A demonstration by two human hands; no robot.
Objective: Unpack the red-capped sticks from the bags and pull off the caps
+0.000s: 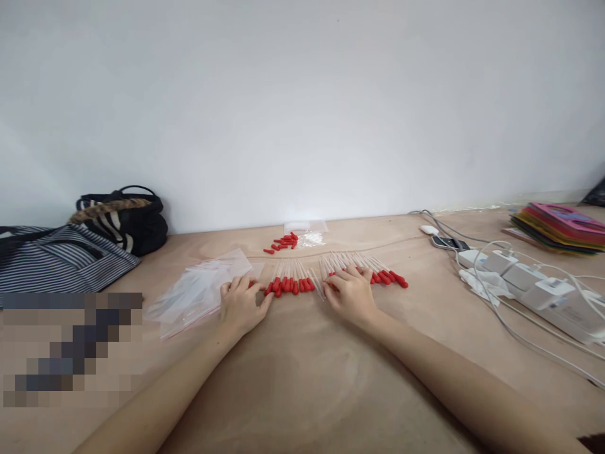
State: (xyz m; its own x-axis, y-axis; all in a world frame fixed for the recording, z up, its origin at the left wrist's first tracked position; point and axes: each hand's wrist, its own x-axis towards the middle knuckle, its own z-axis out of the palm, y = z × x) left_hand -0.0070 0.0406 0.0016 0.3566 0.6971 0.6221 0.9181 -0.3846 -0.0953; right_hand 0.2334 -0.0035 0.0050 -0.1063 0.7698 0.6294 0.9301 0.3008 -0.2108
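Slim clear droppers with red bulbs lie side by side in two groups on the table, bulbs toward me. At the outer end of the left dropper group [286, 285] rests my left hand [243, 306]. Its fingers are bent but apart, and a bit of red shows under the fingertips. My right hand [352, 296] lies over the right dropper group [390, 277], fingers spread across the bulbs and hiding several of them. Between the groups, close to its fingertips, are bare clear tubes [316, 284]. Neither hand visibly grips anything.
Loose red bulbs [286, 241] and a clear bag of tubes [309, 238] lie near the wall. Plastic zip bags [198, 290] are at left, beyond them a striped cloth [70, 261] and black bag [142, 221]. Right: a cabled power strip [567, 309] and colourful stack [560, 227].
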